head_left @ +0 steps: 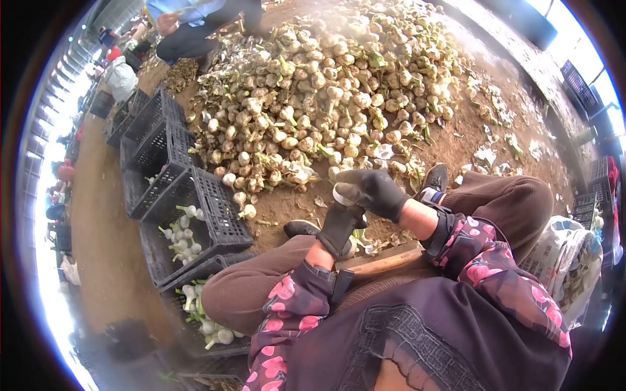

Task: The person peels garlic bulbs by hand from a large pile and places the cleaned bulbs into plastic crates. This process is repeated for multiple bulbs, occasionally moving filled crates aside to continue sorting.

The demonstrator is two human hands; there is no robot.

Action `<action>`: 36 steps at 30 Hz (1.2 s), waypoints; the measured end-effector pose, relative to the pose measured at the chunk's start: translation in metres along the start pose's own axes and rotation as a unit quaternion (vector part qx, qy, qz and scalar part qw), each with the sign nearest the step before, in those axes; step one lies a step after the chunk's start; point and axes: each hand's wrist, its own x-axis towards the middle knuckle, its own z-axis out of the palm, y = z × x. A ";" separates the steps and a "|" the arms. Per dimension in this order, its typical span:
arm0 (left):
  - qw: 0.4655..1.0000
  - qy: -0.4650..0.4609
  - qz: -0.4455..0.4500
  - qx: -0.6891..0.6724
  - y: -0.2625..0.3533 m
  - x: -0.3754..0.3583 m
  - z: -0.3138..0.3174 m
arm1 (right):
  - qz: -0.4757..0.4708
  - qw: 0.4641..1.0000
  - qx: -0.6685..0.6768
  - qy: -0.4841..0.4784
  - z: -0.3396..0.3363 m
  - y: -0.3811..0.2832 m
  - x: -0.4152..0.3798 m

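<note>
Both my hands wear dark gloves and meet in front of my lap. My left hand (341, 227) is closed beneath a pale garlic bulb (342, 195), of which only a small white part shows. Over the bulb lies my right hand (377, 191), its fingers bent and closed against it from above. Whether the right hand also holds a small tool is hidden by the glove. A wooden board (381, 259) lies across my lap, just below my hands. Beyond them rises a large heap of untrimmed garlic bulbs (326, 98).
Black plastic crates (225, 205) stand in a row on my left, some holding cleaned white garlic (185, 236). A white sack (564, 254) sits at my right. Another person in a blue top (189, 10) crouches behind the heap. Loose peelings (486, 155) litter the dirt floor.
</note>
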 end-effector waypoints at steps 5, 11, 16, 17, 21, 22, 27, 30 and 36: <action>0.958 0.054 -0.082 -0.269 0.000 -0.005 -0.003 | 0.025 0.974 -0.059 0.216 -0.014 0.034 0.030; 0.875 -0.110 -0.070 -0.467 0.015 -0.010 -0.001 | -0.059 0.981 -0.043 0.180 -0.027 0.012 0.004; 0.860 -0.106 -0.044 -0.498 0.008 -0.005 -0.003 | -0.189 0.972 -0.104 0.094 -0.025 -0.020 -0.011; 0.872 -0.124 -0.068 -0.469 0.012 -0.007 -0.006 | -0.203 0.966 -0.143 0.071 -0.030 -0.020 -0.009; 0.865 -0.197 -0.127 -0.444 0.006 -0.006 -0.013 | -0.210 0.946 -0.249 0.004 -0.039 -0.028 -0.008; 0.860 -0.170 -0.132 -0.463 0.016 -0.012 -0.007 | -0.214 0.948 -0.234 -0.005 -0.040 -0.031 -0.008; 0.851 -0.188 -0.163 -0.463 0.018 -0.013 -0.010 | -0.253 0.923 -0.289 0.010 -0.038 -0.037 -0.008; 0.838 -0.214 -0.168 -0.473 0.013 -0.010 -0.012 | -0.228 0.918 -0.323 0.024 -0.037 -0.036 -0.004; 0.877 -0.187 -0.198 -0.397 0.019 -0.022 -0.004 | -0.015 0.914 -0.159 0.373 -0.063 0.045 0.034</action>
